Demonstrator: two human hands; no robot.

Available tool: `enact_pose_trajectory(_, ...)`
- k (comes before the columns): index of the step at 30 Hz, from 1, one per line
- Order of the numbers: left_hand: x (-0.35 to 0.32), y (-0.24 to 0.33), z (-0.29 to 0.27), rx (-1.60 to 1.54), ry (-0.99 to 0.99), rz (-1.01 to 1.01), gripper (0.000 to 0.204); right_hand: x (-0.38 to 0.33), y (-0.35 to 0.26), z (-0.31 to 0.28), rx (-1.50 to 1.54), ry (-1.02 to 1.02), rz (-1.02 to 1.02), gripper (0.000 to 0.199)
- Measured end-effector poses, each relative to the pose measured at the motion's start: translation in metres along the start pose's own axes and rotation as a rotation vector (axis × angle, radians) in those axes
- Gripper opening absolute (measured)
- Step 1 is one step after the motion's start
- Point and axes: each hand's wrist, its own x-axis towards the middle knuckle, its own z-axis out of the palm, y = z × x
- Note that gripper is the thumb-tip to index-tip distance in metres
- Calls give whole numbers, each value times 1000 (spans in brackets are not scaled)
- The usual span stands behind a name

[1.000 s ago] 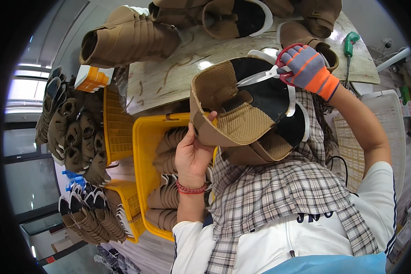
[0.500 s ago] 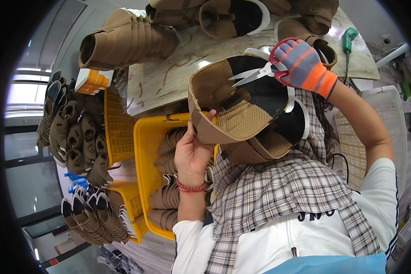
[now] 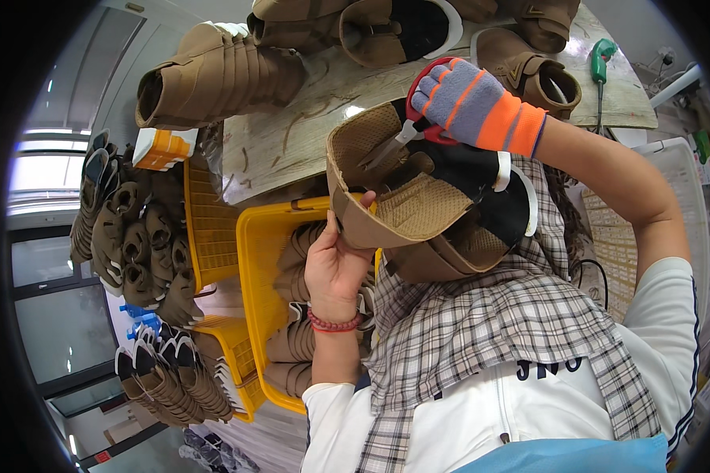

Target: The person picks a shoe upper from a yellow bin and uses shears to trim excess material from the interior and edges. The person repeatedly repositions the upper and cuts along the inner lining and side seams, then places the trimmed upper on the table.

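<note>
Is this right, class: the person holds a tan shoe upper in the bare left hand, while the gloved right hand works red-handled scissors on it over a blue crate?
Not quite. The head view shows the crate is yellow, not blue. The left hand, shoe upper, right hand and scissors are as stated.

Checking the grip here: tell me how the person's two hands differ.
The right hand wears a grey and orange glove and works red-handled scissors; the left hand is bare, with a red bead bracelet at the wrist. The right is above the tan shoe upper; the left grips its lower edge. Both work on that upper.
</note>
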Motion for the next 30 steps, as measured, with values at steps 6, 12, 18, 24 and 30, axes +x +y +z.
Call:
enact_pose_trajectory(6, 0, -1, 0, -35, 4, -7, 36, -9, 9, 1, 56, -54, 48, 39)
enact_pose_trajectory(12, 3, -1, -1, -45, 2, -12, 35, -11, 10, -3, 99, 10, 51, 40)
enact_pose_trajectory(18, 5, 0, -3, -59, 23, -1, 35, -10, 8, 5, 152, -165, 126, 43)
enact_pose_trajectory(24, 4, 1, -5, -71, 19, -9, 35, -15, 13, 1, 103, -88, 113, 44)
enact_pose_trajectory(30, 5, 0, -4, -54, 19, -14, 34, -4, 8, 5, 70, -79, 25, 42)
